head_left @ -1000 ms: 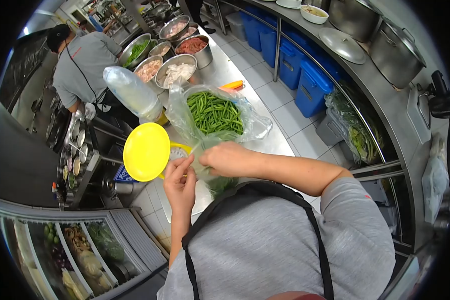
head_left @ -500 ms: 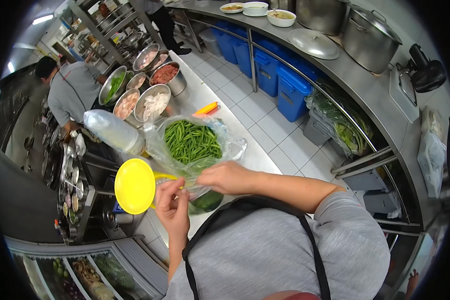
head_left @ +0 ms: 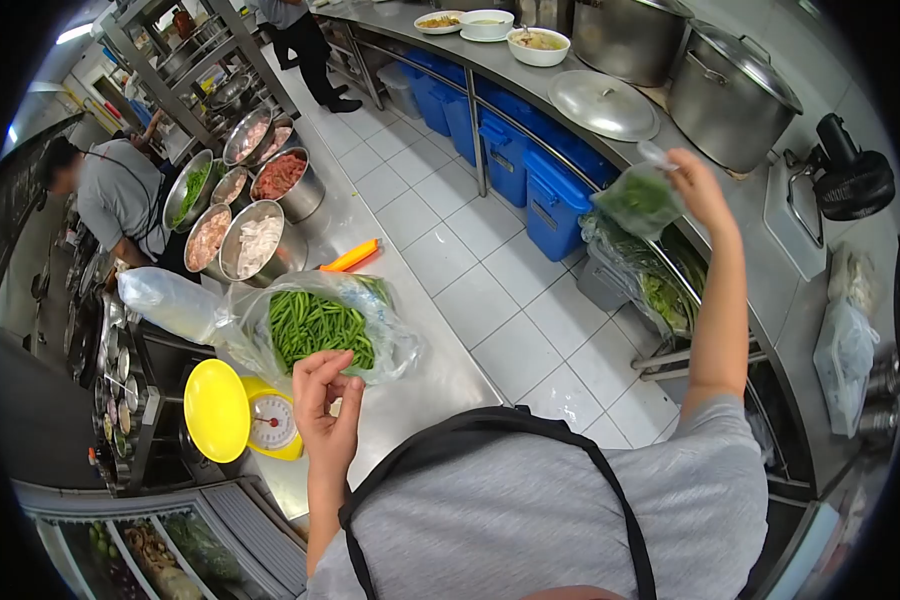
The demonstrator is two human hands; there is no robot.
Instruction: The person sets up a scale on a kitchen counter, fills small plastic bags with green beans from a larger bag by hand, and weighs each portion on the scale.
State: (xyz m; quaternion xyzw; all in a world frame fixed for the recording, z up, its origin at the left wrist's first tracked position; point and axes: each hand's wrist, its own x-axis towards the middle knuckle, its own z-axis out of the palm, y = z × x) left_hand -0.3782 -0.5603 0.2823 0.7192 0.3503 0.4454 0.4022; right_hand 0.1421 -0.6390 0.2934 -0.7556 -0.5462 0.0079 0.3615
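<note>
1. Our right hand (head_left: 702, 190) is stretched far out to the side, its fingers (head_left: 682, 162) pinching the gathered neck of a clear plastic bag with greens (head_left: 638, 203); the bag hangs below them, over the edge of the side bench (head_left: 755, 235), near the steel lid (head_left: 603, 103) and above the blue bins (head_left: 557, 200)
2. Our left hand (head_left: 327, 415) is raised at the near side of the open bag of green beans (head_left: 320, 330); its fingers are loosely bent, the thumb close to them, and we see nothing pinched there
3. The beans lie on the steel bench (head_left: 440, 370), with the yellow dial scale (head_left: 274, 420) and its tilted yellow pan (head_left: 217, 410) beside our left hand, and steel bowls of meat (head_left: 253, 245) beyond
4. We judge the step in hand to be carrying the filled bag, well apart from the beans
5. From here, the move calls for a firm pinch on the neck and a controlled reach, we think, so that the bag clears the metal rail (head_left: 682, 268) and the lid; whether it touches either bench edge or rail, we cannot tell
</note>
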